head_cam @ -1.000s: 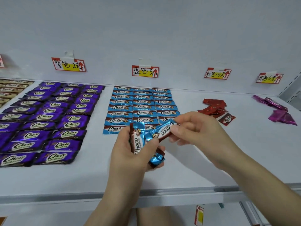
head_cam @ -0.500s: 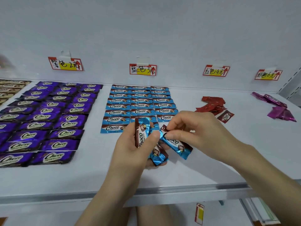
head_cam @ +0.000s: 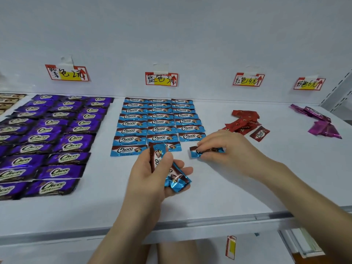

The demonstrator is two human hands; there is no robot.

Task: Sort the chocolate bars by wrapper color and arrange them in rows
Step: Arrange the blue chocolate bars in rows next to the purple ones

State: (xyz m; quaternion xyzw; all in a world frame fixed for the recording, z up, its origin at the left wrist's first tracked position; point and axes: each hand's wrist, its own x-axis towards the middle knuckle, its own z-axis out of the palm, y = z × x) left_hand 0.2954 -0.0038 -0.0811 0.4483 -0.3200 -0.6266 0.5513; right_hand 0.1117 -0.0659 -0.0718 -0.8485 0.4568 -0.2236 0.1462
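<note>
Blue-wrapped Choco bars (head_cam: 160, 122) lie in three neat columns at the shelf's middle. My left hand (head_cam: 152, 178) grips a small bunch of blue bars (head_cam: 176, 181) just in front of them. My right hand (head_cam: 226, 149) pinches a single blue bar (head_cam: 194, 152) and holds it flat at the shelf, at the near end of the right column. Purple bars (head_cam: 53, 138) fill rows on the left. A loose heap of red bars (head_cam: 243, 121) sits to the right, and a few pink bars (head_cam: 322, 122) lie at the far right.
Price tags are taped on the back wall: purple tag (head_cam: 66, 74), blue tag (head_cam: 161, 79), red tag (head_cam: 248, 80), pink tag (head_cam: 308, 84). Brown bars (head_cam: 7, 101) show at the far left edge. The white shelf's front lip (head_cam: 209, 225) runs below my wrists.
My right hand drew one blue bar away from the bunch in my left hand and carried it right and forward, down to the shelf below the right blue column.
</note>
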